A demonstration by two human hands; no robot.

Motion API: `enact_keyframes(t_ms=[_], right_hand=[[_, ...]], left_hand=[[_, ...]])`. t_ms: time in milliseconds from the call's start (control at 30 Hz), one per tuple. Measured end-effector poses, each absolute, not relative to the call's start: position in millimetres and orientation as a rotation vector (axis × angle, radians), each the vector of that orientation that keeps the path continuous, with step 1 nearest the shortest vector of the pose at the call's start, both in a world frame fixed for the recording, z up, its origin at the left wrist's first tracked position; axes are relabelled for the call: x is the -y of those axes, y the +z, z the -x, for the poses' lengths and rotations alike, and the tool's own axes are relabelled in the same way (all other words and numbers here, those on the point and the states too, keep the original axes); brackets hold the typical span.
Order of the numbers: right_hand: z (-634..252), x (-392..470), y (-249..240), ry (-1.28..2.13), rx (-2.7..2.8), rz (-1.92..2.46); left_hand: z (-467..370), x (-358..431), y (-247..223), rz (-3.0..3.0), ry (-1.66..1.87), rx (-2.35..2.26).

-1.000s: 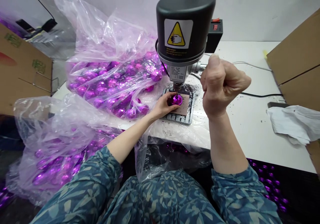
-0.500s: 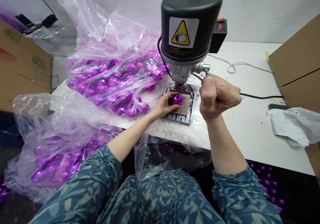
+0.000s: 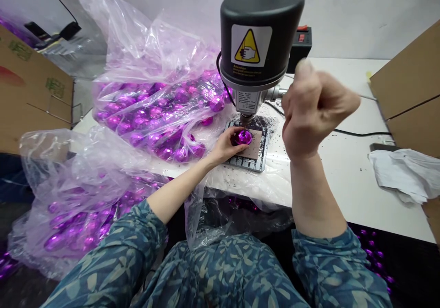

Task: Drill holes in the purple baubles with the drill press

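Note:
A shiny purple faceted ball (image 3: 244,137) rests on the flat board (image 3: 255,150) on the drill press base. My left hand (image 3: 229,144) pinches it from the left, thumb in front and fingers behind. Directly above the ball is the chuck (image 3: 246,118) of the black drill press (image 3: 261,33); the drill tip is too small to make out. My right hand (image 3: 311,111) is closed in a fist at the press's right side, around its feed lever. The fist hides most of the lever, and only the hub (image 3: 275,92) shows beside it.
Clear plastic bags of purple balls (image 3: 147,111) lie left on the white table (image 3: 343,175), with another bag (image 3: 85,207) hanging lower. Dark shavings surround the base. Cardboard boxes (image 3: 409,69) flank the table; a white cloth (image 3: 402,173) lies right. A black cable (image 3: 360,134) crosses the tabletop.
My right fist has swung up, to the right and nearer the camera with the lever. My left hand and the ball have stayed in place under the chuck.

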State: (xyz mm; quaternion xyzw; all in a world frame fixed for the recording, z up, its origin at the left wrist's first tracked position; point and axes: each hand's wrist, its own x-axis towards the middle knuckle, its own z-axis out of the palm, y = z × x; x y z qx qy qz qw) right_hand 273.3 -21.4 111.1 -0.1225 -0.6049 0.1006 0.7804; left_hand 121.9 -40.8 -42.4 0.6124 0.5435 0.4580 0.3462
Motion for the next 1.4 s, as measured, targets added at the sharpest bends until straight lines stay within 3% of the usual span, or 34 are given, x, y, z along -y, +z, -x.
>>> enact_keyframes(t_ms=[133,333,433,533,667,767,867,1000,1100,1267,1400], right_hand=[[-273.5,19.7,132.5,0.306,1.353,0.419],[-274.3,22.2,131.3,0.365,1.348,0.426],[-273.1,22.9,131.3,0.39,1.303,0.361],[-272.8,21.9,131.0,0.411,1.287,0.3],[-272.8,20.2,129.2,0.359,1.301,0.351],[-272.6,20.8,128.7,0.358,1.289,0.365],[-272.8,22.8,129.5,0.399,1.271,0.317],[-273.7,24.6,129.8,0.404,1.282,0.305],[-273.9,24.8,128.9,0.354,1.315,0.39],[-272.7,25.2,128.1,0.316,1.312,0.47],[-272.2,26.3,128.6,0.335,1.294,0.455]], left_hand=[[-121.6,79.5,-18.2,-1.463,1.154,-1.534],[-128.1,168.6,-13.5,-2.035,0.327,-0.997],[-130.2,181.6,-28.8,-2.241,0.174,-0.942],[-116.3,160.2,-28.9,-2.149,0.416,-1.007],[-80.4,90.9,-14.0,-2.085,0.763,-1.589],[-57.8,35.3,-12.2,-2.152,0.652,-2.064],[-45.6,-1.9,-19.0,-2.142,0.479,-2.219],[-37.8,-16.3,-23.4,-2.085,0.454,-2.173],[-37.0,-4.7,-16.3,-1.998,0.643,-2.051],[-53.1,31.5,-1.5,-1.495,1.069,-1.503],[-67.8,45.2,-5.3,-1.14,1.106,-1.246]])
